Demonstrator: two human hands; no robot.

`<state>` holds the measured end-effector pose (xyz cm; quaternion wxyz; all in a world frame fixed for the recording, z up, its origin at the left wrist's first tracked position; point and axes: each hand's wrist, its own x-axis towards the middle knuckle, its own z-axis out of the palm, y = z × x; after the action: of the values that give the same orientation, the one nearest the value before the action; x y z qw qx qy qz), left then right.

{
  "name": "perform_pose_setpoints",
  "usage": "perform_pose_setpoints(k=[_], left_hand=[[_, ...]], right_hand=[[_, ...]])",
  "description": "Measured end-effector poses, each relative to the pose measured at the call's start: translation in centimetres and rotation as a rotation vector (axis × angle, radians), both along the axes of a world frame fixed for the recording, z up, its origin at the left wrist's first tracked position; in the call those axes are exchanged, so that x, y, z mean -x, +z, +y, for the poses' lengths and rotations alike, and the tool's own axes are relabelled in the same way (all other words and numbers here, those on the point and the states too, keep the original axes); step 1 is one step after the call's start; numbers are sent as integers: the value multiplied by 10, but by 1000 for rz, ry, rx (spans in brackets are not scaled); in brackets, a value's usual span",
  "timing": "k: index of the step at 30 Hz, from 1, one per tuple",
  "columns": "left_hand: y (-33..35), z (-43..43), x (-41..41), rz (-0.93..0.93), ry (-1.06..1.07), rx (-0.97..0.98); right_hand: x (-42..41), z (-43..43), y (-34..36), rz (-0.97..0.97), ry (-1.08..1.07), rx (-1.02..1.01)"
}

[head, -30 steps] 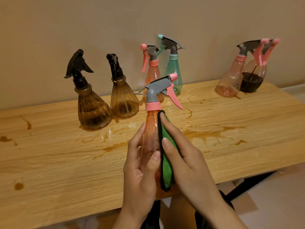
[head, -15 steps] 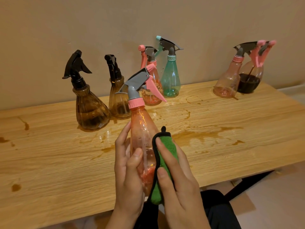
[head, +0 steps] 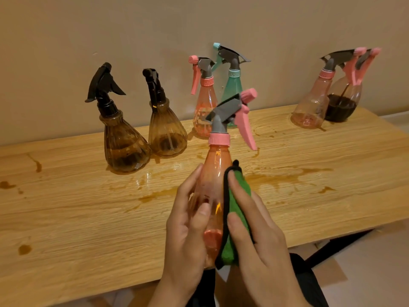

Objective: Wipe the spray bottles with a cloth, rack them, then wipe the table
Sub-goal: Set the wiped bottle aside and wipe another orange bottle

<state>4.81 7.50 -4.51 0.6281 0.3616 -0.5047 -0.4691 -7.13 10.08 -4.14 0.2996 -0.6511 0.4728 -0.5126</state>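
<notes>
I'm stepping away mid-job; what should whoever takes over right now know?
Left hand grips the orange bottle above the near edge of the table; right hand holds the green cloth against its side, mid-wipe.
Standing along the wall: left brown bottle, right brown bottle, pink bottle, teal bottle, pale pink bottle, dark-filled bottle.
Nothing racked; no rack in view.
Left: other bottles, racking, brown spills on the table.

On the table [head: 66,218], six bottles [head: 124,140] stand rearward (a seventh bottle [head: 215,173] before them).
</notes>
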Motion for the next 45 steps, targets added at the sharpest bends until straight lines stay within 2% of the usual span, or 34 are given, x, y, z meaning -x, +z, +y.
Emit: perform_pose_setpoints(k=[4, 10, 17, 21, 25, 28, 33, 35, 39, 45], left_hand=[[2, -1, 3, -16, -3, 10], [-1, -3, 0, 106, 108, -72], [-3, 0, 1, -75, 69, 5], [-1, 0, 3, -41, 50, -6], [-1, -1, 1, 44, 88, -58], [1, -2, 0, 70, 93, -69], [3, 0, 0, 34, 31, -60], [4, -1, 1, 48, 35, -60], [2, -3, 0, 143, 104, -74], [1, -3, -2, 93, 56, -58]], right_hand=[[7, -21, 17, -11, 58, -4], [-7, 7, -11, 290, 3, 100], [1, -15, 6, 125, 5, 32], [1, -20, 12, 138, 26, 52], [-13, 8, -9, 196, -42, 19], [-18, 12, -14, 127, -70, -8], [-4, -21, 12, -88, 38, -101], [-2, -27, 19, -77, 58, -76], [-18, -1, -1, 130, 1, 13], [-14, -5, 3, 30, 16, -76]])
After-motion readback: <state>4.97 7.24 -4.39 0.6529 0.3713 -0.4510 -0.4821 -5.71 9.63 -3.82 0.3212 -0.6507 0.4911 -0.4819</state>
